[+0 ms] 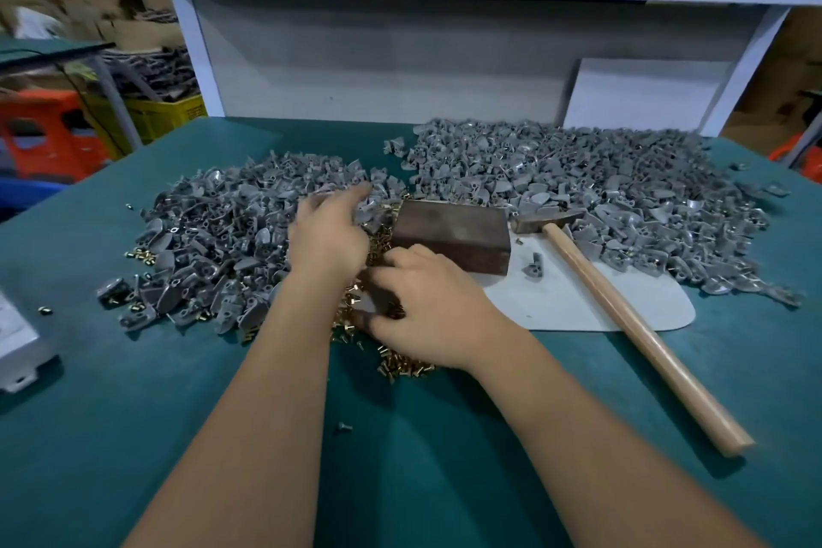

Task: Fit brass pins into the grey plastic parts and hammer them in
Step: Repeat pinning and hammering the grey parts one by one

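Brass pins [402,363] lie in a loose heap at the centre of the green worktop [133,436], half hidden under both hands. The right hand [427,307] rests palm-down on the heap with its fingers [378,280] curled into the pins, but whether they pinch one cannot be told. At about eleven o'clock from it, the left hand [329,231] reaches into the left pile of grey plastic parts [209,245], fingers spread and blurred; whether it holds a part cannot be told either. A dark block [451,234] sits just beyond the right hand at twelve o'clock, partly on a pale mat [578,303], and one grey part [533,265] lies alone on that mat at the block's three o'clock side. The hammer [622,311] lies untouched, its head beside the block and its wooden handle running toward five o'clock. A much larger right pile of grey parts [578,182] spreads from one to three o'clock. By the look of it this is a picking-up stage: nothing stands on the block ready to strike. Which pile, if either, is finished stock is too small to judge, so plenty of work seems left.
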Demonstrator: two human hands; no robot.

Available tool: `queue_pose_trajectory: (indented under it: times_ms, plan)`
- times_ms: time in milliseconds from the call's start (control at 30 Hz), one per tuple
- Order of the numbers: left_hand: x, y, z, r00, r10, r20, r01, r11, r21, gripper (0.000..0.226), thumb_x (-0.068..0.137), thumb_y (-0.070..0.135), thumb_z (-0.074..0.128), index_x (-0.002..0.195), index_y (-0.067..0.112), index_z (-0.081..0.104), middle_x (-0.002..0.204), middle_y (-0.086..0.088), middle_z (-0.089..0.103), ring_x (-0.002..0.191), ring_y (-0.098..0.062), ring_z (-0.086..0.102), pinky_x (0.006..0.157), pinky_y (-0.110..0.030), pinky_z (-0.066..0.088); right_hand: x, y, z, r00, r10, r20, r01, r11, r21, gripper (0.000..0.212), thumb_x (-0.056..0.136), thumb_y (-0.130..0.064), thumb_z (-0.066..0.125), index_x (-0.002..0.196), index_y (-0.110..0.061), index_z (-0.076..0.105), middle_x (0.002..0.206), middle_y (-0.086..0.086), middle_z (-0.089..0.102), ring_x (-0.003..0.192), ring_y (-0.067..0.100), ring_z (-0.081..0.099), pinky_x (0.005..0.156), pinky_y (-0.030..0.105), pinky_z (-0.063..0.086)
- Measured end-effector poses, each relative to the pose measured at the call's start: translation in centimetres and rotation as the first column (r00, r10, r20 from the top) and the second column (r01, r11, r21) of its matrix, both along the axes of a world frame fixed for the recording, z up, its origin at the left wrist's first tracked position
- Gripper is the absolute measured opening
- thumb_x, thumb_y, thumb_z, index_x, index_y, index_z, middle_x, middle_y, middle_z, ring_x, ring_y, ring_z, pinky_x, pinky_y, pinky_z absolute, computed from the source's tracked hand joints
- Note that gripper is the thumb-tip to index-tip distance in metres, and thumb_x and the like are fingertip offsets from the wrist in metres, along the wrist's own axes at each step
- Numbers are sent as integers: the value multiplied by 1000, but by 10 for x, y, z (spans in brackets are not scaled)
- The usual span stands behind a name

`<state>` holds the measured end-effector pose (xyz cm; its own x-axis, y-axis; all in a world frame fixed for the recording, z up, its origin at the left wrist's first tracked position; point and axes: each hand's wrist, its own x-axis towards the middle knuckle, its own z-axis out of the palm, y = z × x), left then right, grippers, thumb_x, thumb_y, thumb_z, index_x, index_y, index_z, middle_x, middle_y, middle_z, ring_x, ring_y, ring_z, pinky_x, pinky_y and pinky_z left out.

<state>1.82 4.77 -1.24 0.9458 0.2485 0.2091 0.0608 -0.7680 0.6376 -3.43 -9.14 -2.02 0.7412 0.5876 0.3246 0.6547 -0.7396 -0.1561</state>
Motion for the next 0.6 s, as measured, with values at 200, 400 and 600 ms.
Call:
queue_pose_trajectory:
  times_ms: [200, 400, 600]
  plan:
    - [6, 3, -4, 998, -49, -41, 59, 955, 289, 52, 84, 8, 50, 124, 38, 64, 122, -2, 68, 118, -28, 56, 102, -39, 36, -2, 4, 2, 998, 45, -51, -42, 996, 76, 22, 85, -38, 63, 94, -19, 67, 89, -5, 50, 91, 18, 42, 79, 33, 38]
    - [5, 3, -7, 998, 12, 61, -19, 993, 120, 39, 83, 4, 55, 104, 30, 75, 103, 4, 74, 100, -24, 65, 81, -31, 50, -9, 10, 9, 986, 106, -131, -93, 991, 101, 4, 86, -18, 62, 85, -16, 66, 93, 1, 60, 99, 22, 49, 79, 32, 40]
    - [3, 0, -2, 963, 31, 269, -22, 999, -35, 24, 89, 11, 60, 105, 21, 75, 102, 2, 73, 92, -18, 63, 75, -27, 44, -11, 7, 9, 991, 122, -49, -117, 988, 100, 2, 81, -15, 58, 82, -14, 58, 86, 2, 59, 89, 23, 50, 75, 37, 43]
